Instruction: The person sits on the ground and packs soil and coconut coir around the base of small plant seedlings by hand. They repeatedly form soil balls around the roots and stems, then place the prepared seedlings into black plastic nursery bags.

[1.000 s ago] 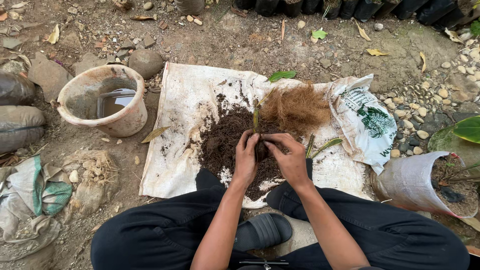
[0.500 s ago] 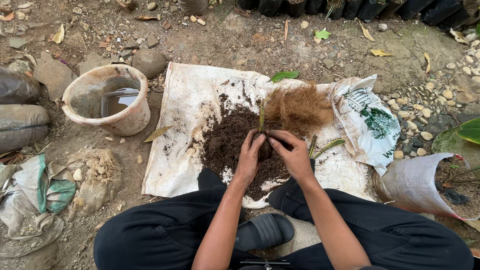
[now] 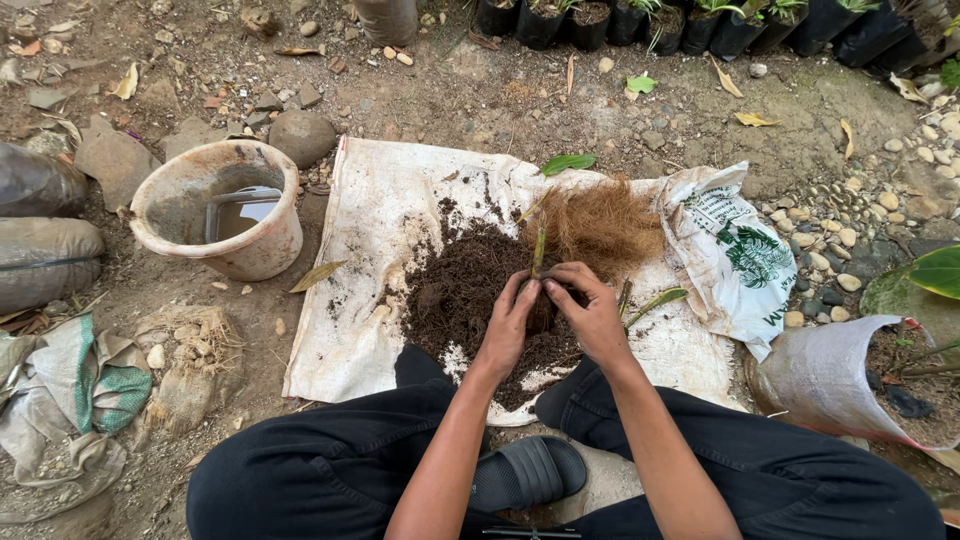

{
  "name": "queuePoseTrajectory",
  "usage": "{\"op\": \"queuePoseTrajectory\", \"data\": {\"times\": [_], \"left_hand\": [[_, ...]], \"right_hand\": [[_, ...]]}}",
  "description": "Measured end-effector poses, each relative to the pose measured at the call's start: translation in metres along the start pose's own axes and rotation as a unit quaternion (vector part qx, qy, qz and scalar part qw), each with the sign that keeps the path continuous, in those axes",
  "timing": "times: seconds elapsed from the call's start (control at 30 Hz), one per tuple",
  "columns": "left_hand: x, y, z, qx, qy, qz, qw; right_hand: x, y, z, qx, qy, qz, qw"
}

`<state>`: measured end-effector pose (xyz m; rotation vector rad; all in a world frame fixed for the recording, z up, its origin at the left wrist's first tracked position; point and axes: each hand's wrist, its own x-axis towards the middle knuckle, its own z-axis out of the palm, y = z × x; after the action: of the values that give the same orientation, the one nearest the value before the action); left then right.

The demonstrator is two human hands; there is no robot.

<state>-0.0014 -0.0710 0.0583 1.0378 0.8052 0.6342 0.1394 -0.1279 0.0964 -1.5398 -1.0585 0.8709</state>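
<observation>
Head view | left hand (image 3: 508, 325) + right hand (image 3: 593, 315) clasp one seedling (image 3: 538, 252) | one soil pile (image 3: 470, 290) | one bucket (image 3: 262, 252)

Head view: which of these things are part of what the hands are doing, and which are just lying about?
In use: left hand, right hand, plant stem, dark soil pile, coconut fibre, white sack sheet.

Lying about: bucket, printed bag, black sandal, nursery pots.

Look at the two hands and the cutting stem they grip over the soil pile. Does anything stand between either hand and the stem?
Nothing visible does. The left hand and the right hand both close directly around the base of the stem, above the soil pile.
</observation>
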Motion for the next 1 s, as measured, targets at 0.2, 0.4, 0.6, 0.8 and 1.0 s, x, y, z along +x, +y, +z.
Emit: {"op": "queuePoseTrajectory", "data": {"times": [0.2, 0.4, 0.6, 0.8, 1.0], "left_hand": [[-0.003, 0.005, 0.001, -0.067, 0.005, 0.05, 0.996], [0.002, -0.001, -0.002, -0.136, 0.036, 0.069, 0.988], [0.002, -0.002, -0.009, -0.203, 0.049, 0.049, 0.977], [0.0, 0.006, -0.003, -0.254, 0.049, 0.024, 0.966], [0.0, 0.01, -0.003, -0.231, 0.071, 0.028, 0.97]], "right_hand": [[-0.004, -0.003, 0.008, -0.004, 0.025, -0.017, 1.0], [-0.009, -0.011, 0.019, -0.031, 0.055, -0.054, 0.997], [-0.013, -0.018, 0.023, -0.119, 0.047, -0.137, 0.982], [-0.013, -0.019, 0.021, -0.16, 0.062, -0.159, 0.972], [-0.013, -0.017, 0.02, -0.183, 0.049, -0.185, 0.964]]}}
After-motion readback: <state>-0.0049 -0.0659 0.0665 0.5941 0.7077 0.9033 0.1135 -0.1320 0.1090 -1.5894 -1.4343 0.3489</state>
